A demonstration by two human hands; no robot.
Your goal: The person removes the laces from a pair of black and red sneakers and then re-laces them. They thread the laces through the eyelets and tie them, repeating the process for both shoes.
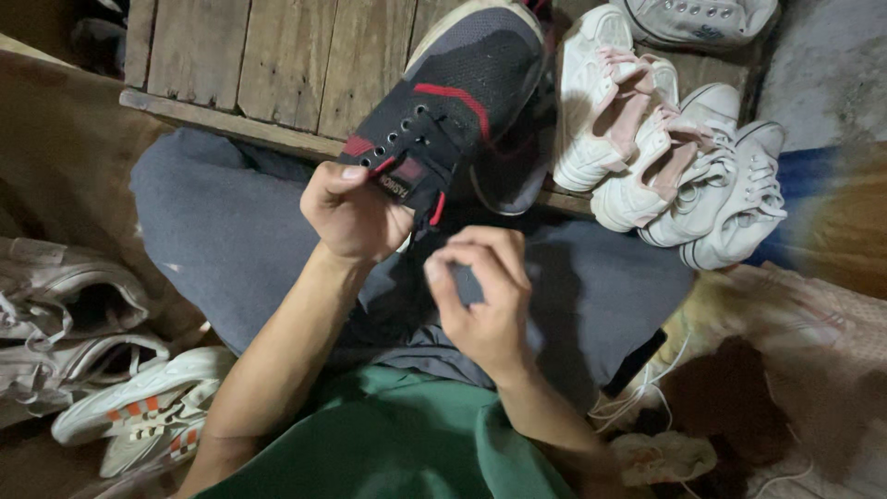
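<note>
Item: black knit sneaker with red trim (453, 102), at 12 o'clock over the lap. Left hand (356, 211) clamped on its tongue. Right hand (480, 286), at 5 o'clock of it, pinched together, contents indiscernible. Handling judgement: steady the tongue, keep the eyelets facing up.

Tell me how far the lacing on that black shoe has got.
Nothing looks laced yet: the eyelets of the black shoe show empty. In hand: the left hand grips its tongue end, while the right hand pinches something too small to make out. Left: every eyelet. The white shoes lie beside it, untouched.
</note>
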